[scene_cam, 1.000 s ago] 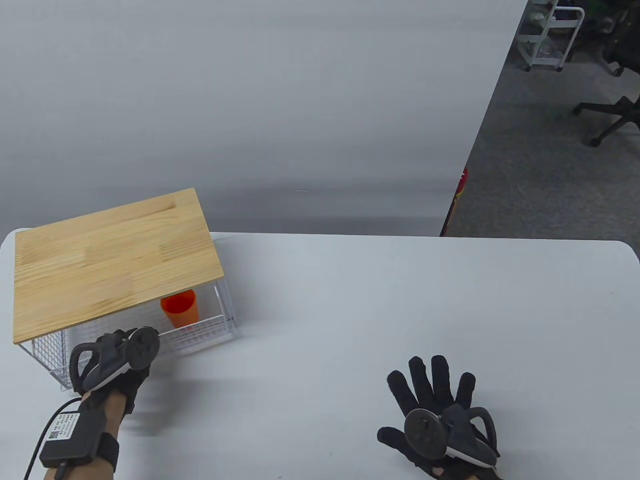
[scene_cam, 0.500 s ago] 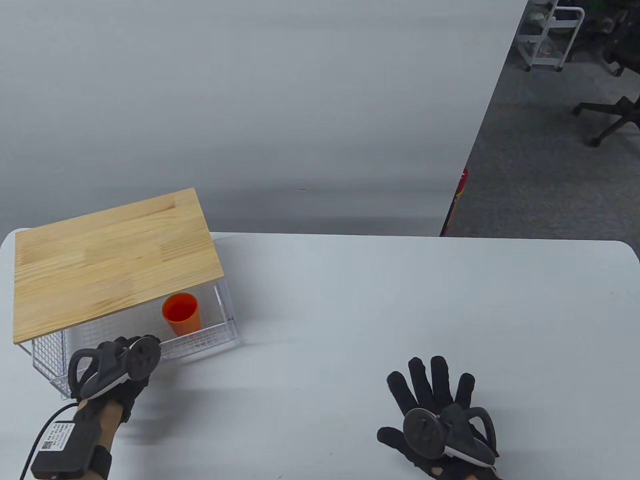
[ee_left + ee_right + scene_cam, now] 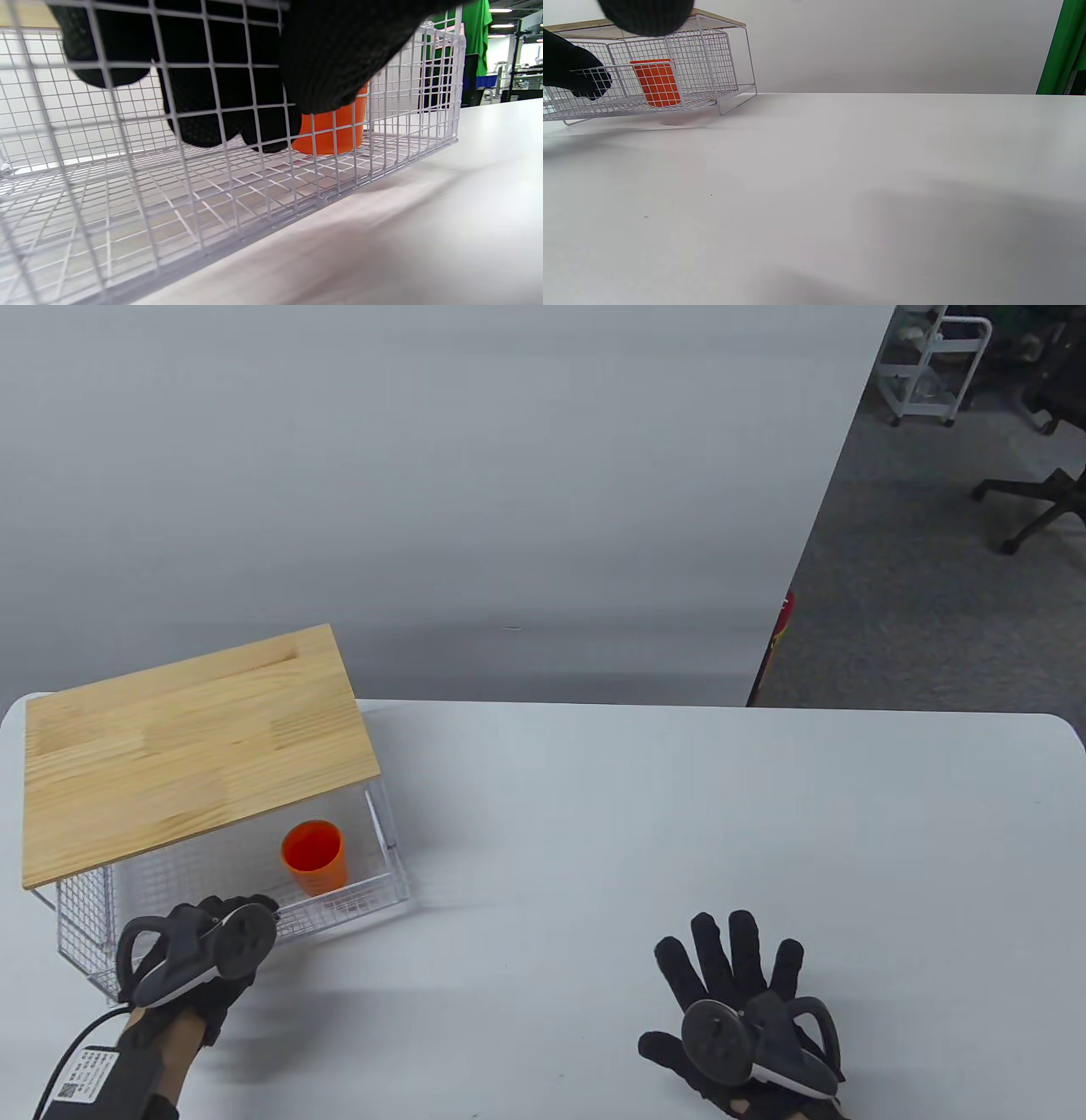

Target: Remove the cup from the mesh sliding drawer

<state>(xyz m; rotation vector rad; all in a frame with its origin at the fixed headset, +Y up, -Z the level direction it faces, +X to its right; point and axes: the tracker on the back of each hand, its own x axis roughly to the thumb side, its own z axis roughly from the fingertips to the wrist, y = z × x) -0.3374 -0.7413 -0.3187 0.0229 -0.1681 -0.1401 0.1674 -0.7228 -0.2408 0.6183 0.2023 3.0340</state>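
**Drawer part-open, cup inside, left hand on front rim**

Left hand (image 3: 199, 954) mostly hidden under its tracker in table view, forearm cut off at the bottom edge. Left wrist view shows the fingers (image 3: 203, 110) hooked over the front wall of the mesh drawer (image 3: 356, 891), fingertips inside, thumb outside: clamped on that front rim. Wooden top (image 3: 187, 746) covers the far part of the drawer; what lies under it can't be seen. Orange cup (image 3: 314, 857) stands upright in the drawer's right part, near the front wall, just right of the left hand, not touched. Cup base blurred behind mesh in the wrist views. Right hand (image 3: 738, 1010) lies flat on the white table (image 3: 679, 814), near right, fingers spread, holding nothing, wrist cut off by the frame.
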